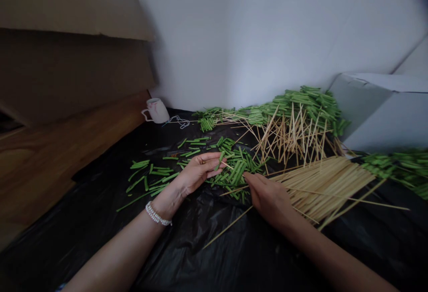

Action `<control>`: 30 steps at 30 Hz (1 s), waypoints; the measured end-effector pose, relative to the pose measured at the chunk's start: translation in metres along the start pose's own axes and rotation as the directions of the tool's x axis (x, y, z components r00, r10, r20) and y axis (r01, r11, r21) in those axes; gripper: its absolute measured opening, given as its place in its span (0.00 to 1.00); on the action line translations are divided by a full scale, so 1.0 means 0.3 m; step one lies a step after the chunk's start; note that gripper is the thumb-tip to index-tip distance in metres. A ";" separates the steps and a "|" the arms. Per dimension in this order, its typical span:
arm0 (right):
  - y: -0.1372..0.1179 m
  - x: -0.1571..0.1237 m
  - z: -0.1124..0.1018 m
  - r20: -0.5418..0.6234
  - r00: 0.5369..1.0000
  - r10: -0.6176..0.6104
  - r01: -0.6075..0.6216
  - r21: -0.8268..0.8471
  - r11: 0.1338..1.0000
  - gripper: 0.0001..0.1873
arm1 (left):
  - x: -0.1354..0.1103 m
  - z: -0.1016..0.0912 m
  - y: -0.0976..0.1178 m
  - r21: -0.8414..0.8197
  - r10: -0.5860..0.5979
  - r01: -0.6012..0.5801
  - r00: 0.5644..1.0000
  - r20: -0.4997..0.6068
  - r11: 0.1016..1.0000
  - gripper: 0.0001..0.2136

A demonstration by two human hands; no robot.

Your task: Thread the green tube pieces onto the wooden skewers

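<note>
My left hand (199, 170), with a beaded bracelet on its wrist, pinches a short green tube (221, 157) and the tip of a thin wooden stick over a heap of loose green tubes (236, 171). My right hand (267, 196) lies palm down at the near end of a bundle of bare wooden sticks (326, 185), its fingers closed around one stick that runs towards the left hand. Both hands rest on a black plastic sheet (214, 256).
Finished sticks with green tube ends (297, 113) are piled against the white wall; more green pieces (401, 167) lie at the right. A white mug (156, 110) stands at the back left. Cardboard (67, 47) and a wooden surface (43, 162) are left, a white box (384, 109) right.
</note>
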State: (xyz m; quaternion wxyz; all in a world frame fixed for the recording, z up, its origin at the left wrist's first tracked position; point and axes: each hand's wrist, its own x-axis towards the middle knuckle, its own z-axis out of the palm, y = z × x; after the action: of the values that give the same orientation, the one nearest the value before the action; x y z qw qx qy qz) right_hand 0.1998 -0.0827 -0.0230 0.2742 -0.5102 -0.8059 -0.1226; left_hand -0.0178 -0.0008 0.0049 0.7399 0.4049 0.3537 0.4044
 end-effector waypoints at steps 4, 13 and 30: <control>-0.001 -0.001 -0.001 0.001 1.000 0.005 -0.005 -0.005 1.000 0.16 | 0.002 -0.001 0.000 0.013 0.008 -0.008 1.000 -0.005 1.000 0.15; -0.004 -0.005 0.001 0.025 1.000 0.014 -0.014 0.017 1.000 0.16 | 0.007 0.000 -0.008 0.127 0.081 -0.075 0.996 -0.043 0.989 0.17; -0.002 -0.005 0.006 -0.031 0.999 0.010 -0.008 0.069 0.998 0.16 | -0.004 0.015 0.001 0.159 0.005 0.010 0.995 -0.095 0.987 0.13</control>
State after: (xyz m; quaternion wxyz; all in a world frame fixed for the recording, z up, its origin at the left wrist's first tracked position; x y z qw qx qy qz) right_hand 0.1991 -0.0832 -0.0254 0.3050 -0.5019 -0.8029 -0.1016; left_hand -0.0146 -0.0032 0.0074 0.6880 0.4425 0.4201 0.3929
